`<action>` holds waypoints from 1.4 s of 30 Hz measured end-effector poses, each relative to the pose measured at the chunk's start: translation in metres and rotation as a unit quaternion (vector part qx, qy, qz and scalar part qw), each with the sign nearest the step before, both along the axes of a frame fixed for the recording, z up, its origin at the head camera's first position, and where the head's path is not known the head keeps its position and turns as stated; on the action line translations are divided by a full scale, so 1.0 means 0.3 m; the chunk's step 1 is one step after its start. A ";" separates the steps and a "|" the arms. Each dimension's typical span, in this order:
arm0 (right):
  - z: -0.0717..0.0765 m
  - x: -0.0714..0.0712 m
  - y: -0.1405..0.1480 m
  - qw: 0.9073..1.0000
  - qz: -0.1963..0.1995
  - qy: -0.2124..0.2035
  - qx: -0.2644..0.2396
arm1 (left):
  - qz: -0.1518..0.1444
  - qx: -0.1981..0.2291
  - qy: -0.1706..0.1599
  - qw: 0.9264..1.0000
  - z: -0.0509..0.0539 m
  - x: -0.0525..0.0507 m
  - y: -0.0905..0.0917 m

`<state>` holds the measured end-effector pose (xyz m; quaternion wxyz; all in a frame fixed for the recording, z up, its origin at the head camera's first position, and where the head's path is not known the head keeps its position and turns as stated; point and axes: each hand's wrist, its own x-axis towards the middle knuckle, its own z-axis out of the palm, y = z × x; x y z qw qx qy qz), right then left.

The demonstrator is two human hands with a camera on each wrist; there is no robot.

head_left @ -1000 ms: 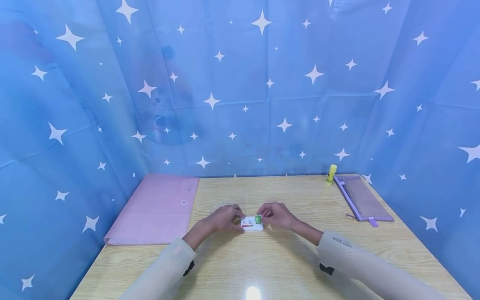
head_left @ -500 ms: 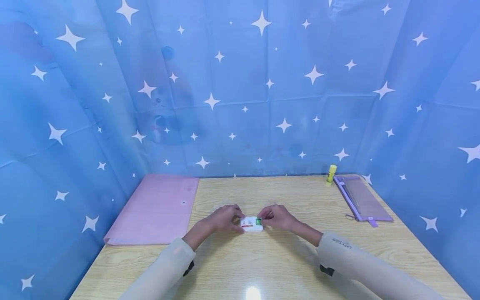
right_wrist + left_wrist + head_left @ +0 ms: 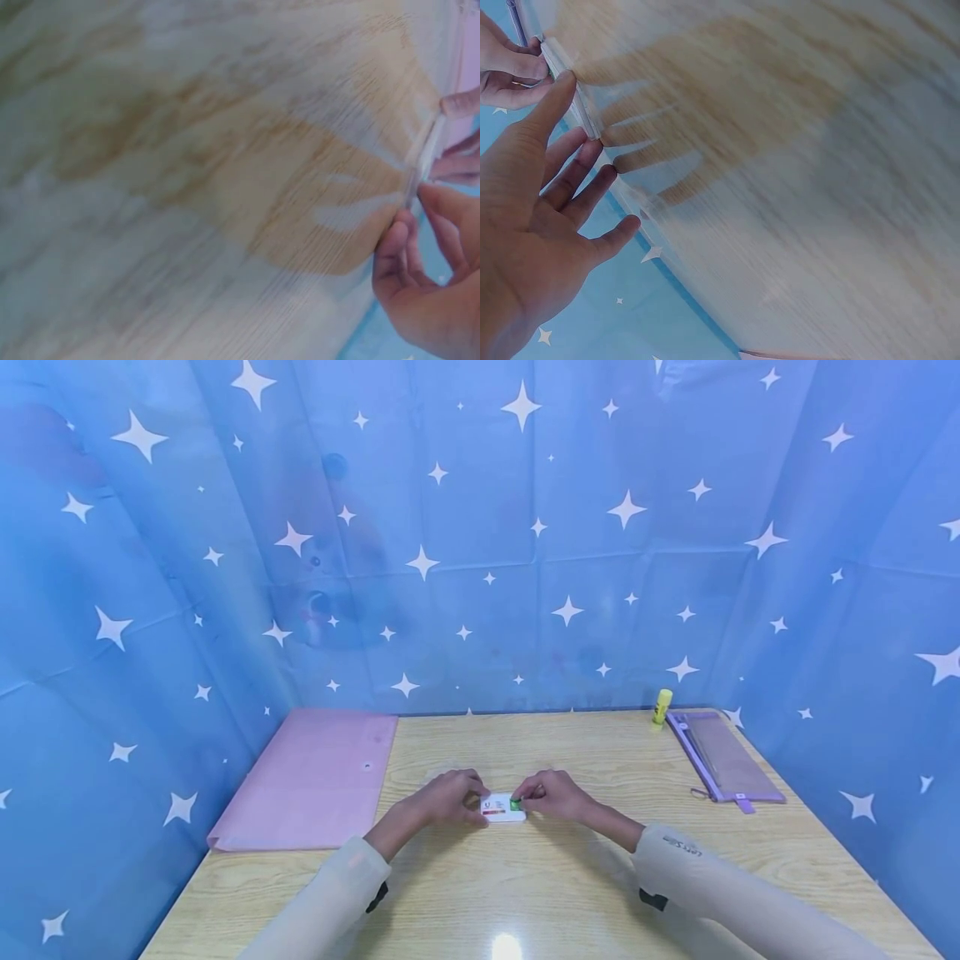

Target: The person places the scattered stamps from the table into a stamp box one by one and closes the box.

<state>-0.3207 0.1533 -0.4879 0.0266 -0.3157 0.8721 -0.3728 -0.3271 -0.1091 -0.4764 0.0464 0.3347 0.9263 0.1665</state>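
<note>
A small white card-like item (image 3: 498,815) with a red strip and a green patch (image 3: 515,805) lies on the table in the head view. The left hand (image 3: 450,797) grips its left end between thumb and fingers. At its right end the right hand (image 3: 557,795) pinches at the green patch, fingertips covering part of it. From the left wrist view, the left hand (image 3: 547,202) holds the thin white item (image 3: 576,97) with thumb on one edge and fingers on the other. The right hand (image 3: 435,277) has thumb and curled fingers at the item's end in the right wrist view.
A pink folder (image 3: 315,777) lies flat at the table's left. At the back right stand a yellow glue stick (image 3: 662,707) and, beside it, a flat purple zip pouch (image 3: 727,758). A blue curtain (image 3: 480,527) with white stars surrounds the wooden table (image 3: 480,885).
The right fingertips have shifted slightly down and left over the green patch, which shows less now. The left hand keeps its grip with no visible movement.
</note>
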 end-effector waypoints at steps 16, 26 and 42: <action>-0.002 -0.004 0.002 1.000 0.016 -0.005 -0.010 | -0.002 0.000 0.000 1.000 -0.002 0.000 0.000; -0.006 -0.007 0.004 1.000 0.011 -0.004 -0.007 | 0.001 0.001 -0.004 1.000 0.005 0.007 -0.001; 0.007 0.007 0.005 1.000 -0.003 -0.017 -0.020 | 0.012 0.003 -0.014 1.000 0.003 0.006 0.001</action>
